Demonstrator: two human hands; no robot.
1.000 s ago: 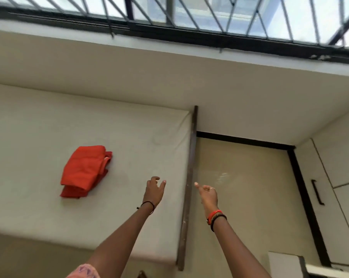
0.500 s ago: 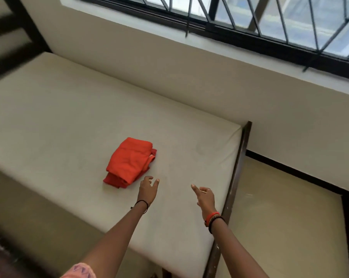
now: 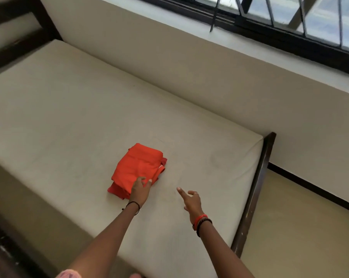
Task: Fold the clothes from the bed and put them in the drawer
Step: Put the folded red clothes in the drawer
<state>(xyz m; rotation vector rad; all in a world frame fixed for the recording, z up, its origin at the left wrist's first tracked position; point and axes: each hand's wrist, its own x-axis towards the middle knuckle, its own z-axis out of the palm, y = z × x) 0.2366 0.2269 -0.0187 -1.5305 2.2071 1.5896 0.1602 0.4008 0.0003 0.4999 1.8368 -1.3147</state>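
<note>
Done: cloth (image 3: 138, 167) lies folded near the bed's (image 3: 69, 117) front edge.
To do: carry it to the drawer, which is out of view.
Left hand (image 3: 140, 190): fingers spread at the cloth's near edge, no grip.
Right hand (image 3: 190, 199): empty, forefinger out.

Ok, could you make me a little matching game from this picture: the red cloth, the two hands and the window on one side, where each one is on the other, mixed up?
Things:
1 folded red cloth
2 left hand
3 right hand
4 window

Places:
A top right, above the wall
B lying on the mattress
C over bare mattress, forefinger out, holding nothing
D at the cloth's near edge

Pairs: 1-B, 2-D, 3-C, 4-A.
</note>
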